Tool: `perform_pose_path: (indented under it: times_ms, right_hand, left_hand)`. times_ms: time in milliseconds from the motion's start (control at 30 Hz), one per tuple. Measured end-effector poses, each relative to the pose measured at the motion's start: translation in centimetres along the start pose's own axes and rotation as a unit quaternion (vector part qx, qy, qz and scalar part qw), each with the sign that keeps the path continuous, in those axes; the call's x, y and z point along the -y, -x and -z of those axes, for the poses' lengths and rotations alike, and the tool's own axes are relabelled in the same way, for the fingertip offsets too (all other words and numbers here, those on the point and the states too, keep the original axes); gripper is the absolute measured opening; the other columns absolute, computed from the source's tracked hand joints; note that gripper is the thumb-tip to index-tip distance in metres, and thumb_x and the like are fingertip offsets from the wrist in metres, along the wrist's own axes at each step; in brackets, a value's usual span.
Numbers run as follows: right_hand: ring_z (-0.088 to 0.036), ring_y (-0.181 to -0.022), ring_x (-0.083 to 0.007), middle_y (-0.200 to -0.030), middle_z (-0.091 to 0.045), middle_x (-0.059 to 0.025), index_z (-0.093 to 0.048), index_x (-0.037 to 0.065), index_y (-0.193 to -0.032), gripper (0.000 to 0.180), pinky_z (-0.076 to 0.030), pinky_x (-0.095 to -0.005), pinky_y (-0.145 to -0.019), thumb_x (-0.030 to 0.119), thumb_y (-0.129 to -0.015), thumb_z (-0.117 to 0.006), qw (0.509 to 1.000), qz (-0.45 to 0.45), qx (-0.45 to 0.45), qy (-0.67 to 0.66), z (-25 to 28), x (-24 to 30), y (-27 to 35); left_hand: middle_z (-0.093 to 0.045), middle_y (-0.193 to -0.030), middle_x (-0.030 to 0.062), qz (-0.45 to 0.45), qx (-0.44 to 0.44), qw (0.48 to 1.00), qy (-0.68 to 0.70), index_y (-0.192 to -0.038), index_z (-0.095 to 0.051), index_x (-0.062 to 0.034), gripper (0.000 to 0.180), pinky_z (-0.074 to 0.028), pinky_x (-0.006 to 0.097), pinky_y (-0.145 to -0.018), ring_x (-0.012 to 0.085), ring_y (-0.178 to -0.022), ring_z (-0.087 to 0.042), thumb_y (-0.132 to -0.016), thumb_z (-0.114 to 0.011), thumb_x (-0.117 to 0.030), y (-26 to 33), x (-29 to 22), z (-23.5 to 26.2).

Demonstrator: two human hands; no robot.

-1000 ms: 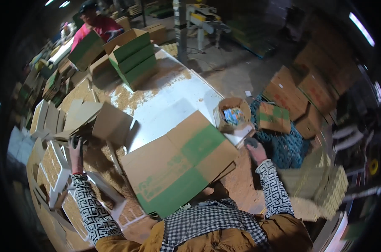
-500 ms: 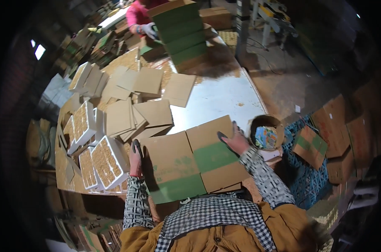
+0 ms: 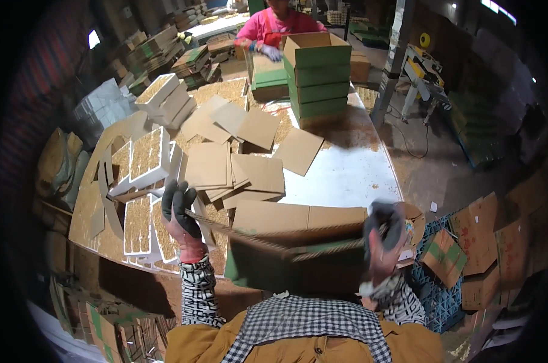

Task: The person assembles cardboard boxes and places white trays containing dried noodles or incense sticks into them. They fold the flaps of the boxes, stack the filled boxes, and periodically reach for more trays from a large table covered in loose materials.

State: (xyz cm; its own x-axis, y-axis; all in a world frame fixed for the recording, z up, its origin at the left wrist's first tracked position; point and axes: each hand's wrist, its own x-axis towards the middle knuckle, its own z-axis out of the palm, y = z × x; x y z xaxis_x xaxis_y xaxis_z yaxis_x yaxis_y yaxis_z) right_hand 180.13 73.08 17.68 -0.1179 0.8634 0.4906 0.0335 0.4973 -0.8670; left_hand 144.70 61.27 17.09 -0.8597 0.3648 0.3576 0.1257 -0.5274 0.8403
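Observation:
I hold a brown cardboard box with a green band (image 3: pixel 298 242) in front of my chest, partly unfolded. My left hand (image 3: pixel 180 215), in a black and red glove, grips its left edge. My right hand (image 3: pixel 383 239), gloved and blurred, grips its right side. The box hangs over the near edge of the white table (image 3: pixel 346 175). Flat cardboard squares (image 3: pixel 250 172) lie just beyond it.
White trays of yellowish filling (image 3: pixel 147 157) sit at the left. A stack of green-banded boxes (image 3: pixel 319 78) stands at the far end, where a person in a pink top (image 3: pixel 280 24) works. A blue crate (image 3: pixel 437 290) and folded cartons (image 3: pixel 486 242) lie at the right on the floor.
The flat box has been swung up from lying on the table and its sides are spreading apart. Both hands stay on its edges. My view has shifted toward the far end of the table.

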Motion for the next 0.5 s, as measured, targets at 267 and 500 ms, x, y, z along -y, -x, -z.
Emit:
perform_pose_path:
  times_ms: [267, 500]
  right_hand:
    - [-0.044, -0.119, -0.0195, -0.134, -0.043, -0.0082, -0.032, 0.005, -0.141, 0.067, -0.036, -0.0316, -0.101, -0.008, -0.079, -0.054, 0.998, 0.06, 0.019, 0.011, -1.0, -4.8, -2.6]
    - [-0.058, -0.088, -0.0138, -0.105, -0.059, -0.0085, -0.045, 0.0, -0.13, 0.064, -0.047, -0.0238, -0.079, 0.029, -0.08, -0.073, 0.958, -0.145, 0.073, -0.234, 3.1, -6.4, -3.9]
  left_hand:
    - [-0.066, -0.101, 0.0171, 0.002, 0.212, 0.969, -0.129, -0.114, -0.057, 0.0086, 0.036, -0.05, 0.033, -0.082, 0.0221, -0.087, -0.065, -0.092, -0.055, -0.02, 8.6, -2.7, -0.5]
    - [-0.066, -0.097, 0.011, 0.103, 0.078, 0.977, -0.169, -0.111, -0.06, 0.0035, 0.03, -0.049, 0.03, -0.083, 0.019, -0.091, -0.064, -0.087, -0.063, -0.015, 10.6, -6.6, 2.6]
